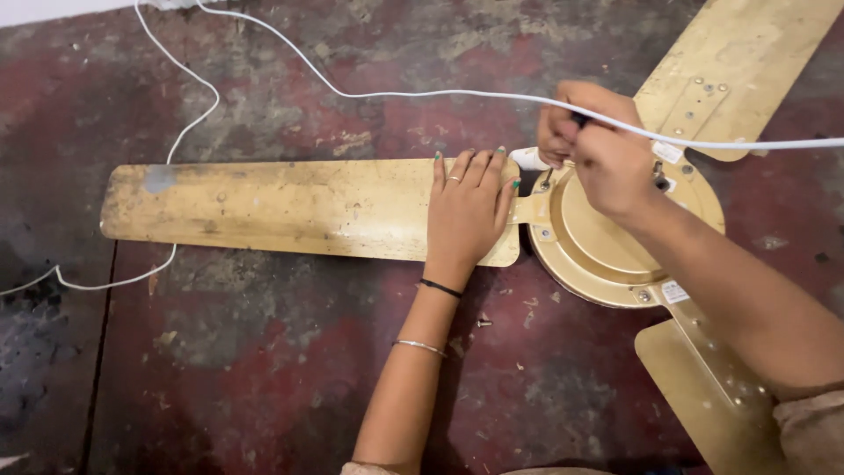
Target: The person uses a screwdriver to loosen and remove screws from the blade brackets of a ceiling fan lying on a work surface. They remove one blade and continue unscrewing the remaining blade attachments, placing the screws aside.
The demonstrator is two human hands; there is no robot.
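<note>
Worn red-and-grey concrete floor [264,369], flecked with chips and debris, carries a dismantled cream-gold metal ceiling fan lying flat. Its round motor housing [607,237] serves as the landmark. One long, scuffed cream blade [290,207] runs leftward from the housing; a second blade [730,62] extends up and to the right of it, and a third [703,387] runs down and to the right. A thin white cable [422,94] loops across the floor to the left of the housing and passes over its top, towards the right edge of the view.

The left hand [470,207] lies flat and spread on the inner end of the long blade, just left of the housing, pressing it down; it grips nothing. The right hand [598,149] is closed above the housing's upper-left rim on a small dark-handled tool, its tip hidden behind the fingers, so the exact point of contact cannot be told. A loose screw [483,323] lies on the floor below and left of the housing.

Judged from this arrangement, work at the blade bracket goes best with the blade held still by steady downward pressure, the tool kept square to the fastener, and the cable lifted clear of the working hand so it does not snag.
</note>
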